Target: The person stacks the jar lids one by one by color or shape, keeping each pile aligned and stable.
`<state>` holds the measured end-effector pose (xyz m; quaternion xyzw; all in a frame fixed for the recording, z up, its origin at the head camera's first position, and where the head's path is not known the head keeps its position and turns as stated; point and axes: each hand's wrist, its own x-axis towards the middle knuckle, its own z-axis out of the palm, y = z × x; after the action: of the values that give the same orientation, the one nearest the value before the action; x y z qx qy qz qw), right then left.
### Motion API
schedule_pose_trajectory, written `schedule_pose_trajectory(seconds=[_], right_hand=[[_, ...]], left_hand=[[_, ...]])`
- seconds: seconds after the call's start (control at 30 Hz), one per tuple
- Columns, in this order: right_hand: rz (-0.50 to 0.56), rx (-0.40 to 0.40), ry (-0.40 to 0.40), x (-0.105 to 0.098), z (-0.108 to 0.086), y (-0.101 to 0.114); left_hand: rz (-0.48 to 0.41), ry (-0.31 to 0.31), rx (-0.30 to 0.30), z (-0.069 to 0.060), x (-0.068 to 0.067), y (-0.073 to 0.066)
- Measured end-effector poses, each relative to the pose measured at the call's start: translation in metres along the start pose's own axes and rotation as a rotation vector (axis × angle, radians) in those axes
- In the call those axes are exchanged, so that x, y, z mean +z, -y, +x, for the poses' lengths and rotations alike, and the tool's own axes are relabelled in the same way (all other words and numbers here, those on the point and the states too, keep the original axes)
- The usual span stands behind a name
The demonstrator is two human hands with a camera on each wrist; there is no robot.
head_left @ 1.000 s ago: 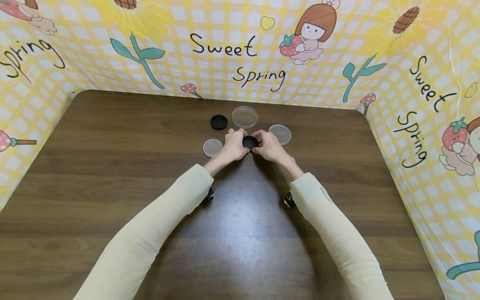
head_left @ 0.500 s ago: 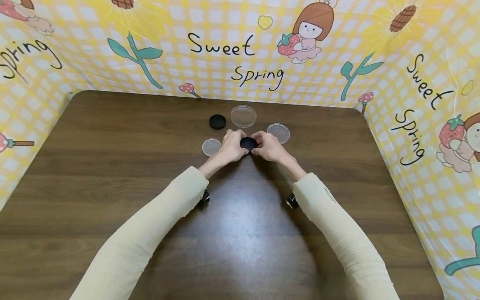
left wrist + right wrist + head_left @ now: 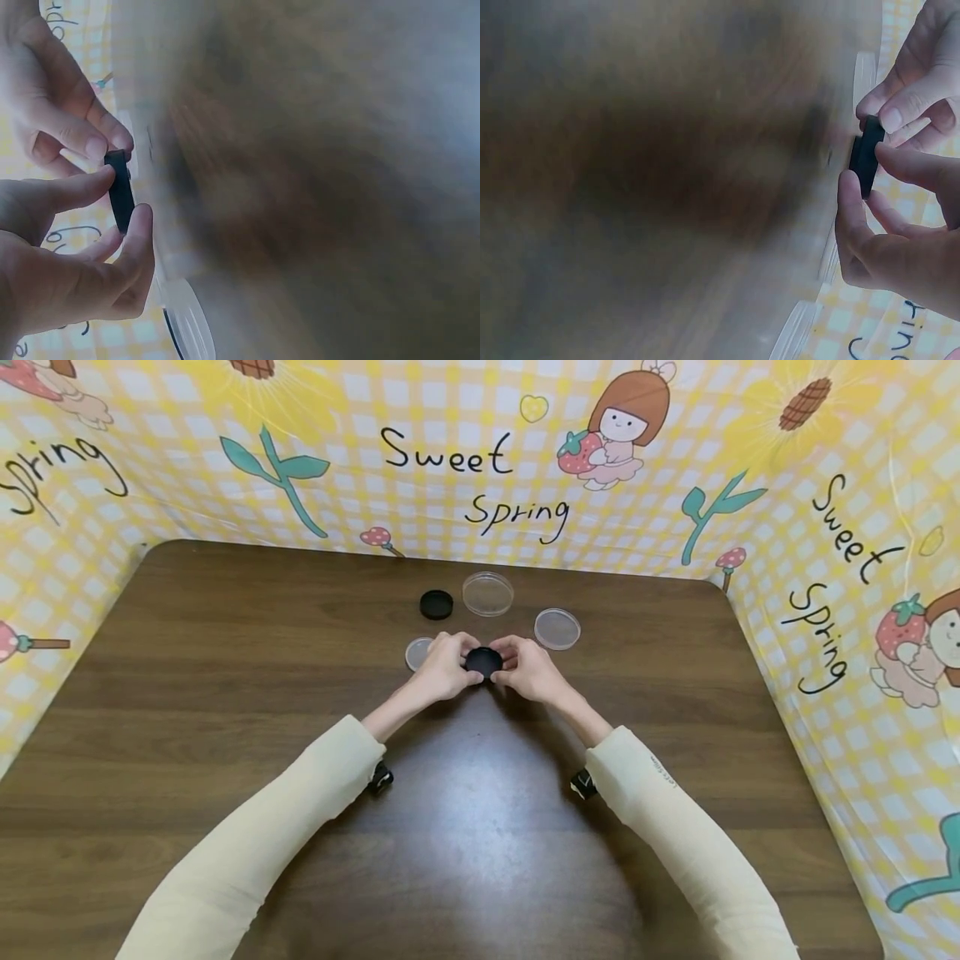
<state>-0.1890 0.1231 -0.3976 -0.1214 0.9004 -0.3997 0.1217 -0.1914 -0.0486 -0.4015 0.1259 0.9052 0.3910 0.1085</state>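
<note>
Between both hands is a black round shallow dish (image 3: pixel 483 663), held in the middle of the far half of the table. My left hand (image 3: pixel 444 668) pinches its left edge with thumb and fingers. On the opposite edge, the fingers and thumb of my right hand (image 3: pixel 529 669) grip it too. Seen edge-on in the left wrist view, the dish (image 3: pixel 121 190) looks raised off the tabletop. A stepped rim shows on the dish (image 3: pixel 868 157) in the right wrist view. Its underside is hidden in the head view.
Behind the hands stand another black round dish (image 3: pixel 437 604) and a large clear petri dish (image 3: pixel 487 595). A second clear dish (image 3: pixel 557 629) lies to the right. A smaller clear one (image 3: pixel 417 654) is partly covered by my left hand. Patterned cloth (image 3: pixel 450 410) walls the brown table (image 3: pixel 480 877).
Both hands have drawn the black dish nearer to me and a little to the left. It stays gripped from both sides. The other dishes have not moved.
</note>
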Motion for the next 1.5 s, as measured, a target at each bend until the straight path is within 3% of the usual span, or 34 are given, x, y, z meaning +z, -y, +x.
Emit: schedule_pose_trajectory(seconds=[0.5,0.7,0.97,1.07,1.27,1.5], right_hand=[[0.029,-0.037,0.008,0.017,-0.019,0.014],[0.147,-0.017,0.031,0.023,-0.02,0.019],[0.244,-0.015,0.037,0.04,-0.019,0.026],[0.241,-0.019,0.042,0.045,-0.02,0.029],[0.21,-0.01,0.081,0.05,-0.022,0.032],[0.167,-0.024,0.1,0.056,-0.019,0.031]], left_hand=[[-0.006,0.036,0.054,-0.029,-0.016,0.005],[-0.044,0.026,0.049,-0.039,-0.023,0.011],[-0.055,-0.026,0.107,-0.059,-0.03,0.024],[-0.047,-0.036,0.126,-0.066,-0.031,0.029],[0.002,0.008,0.166,-0.073,-0.031,0.034],[0.03,-0.005,0.132,-0.075,-0.031,0.037]])
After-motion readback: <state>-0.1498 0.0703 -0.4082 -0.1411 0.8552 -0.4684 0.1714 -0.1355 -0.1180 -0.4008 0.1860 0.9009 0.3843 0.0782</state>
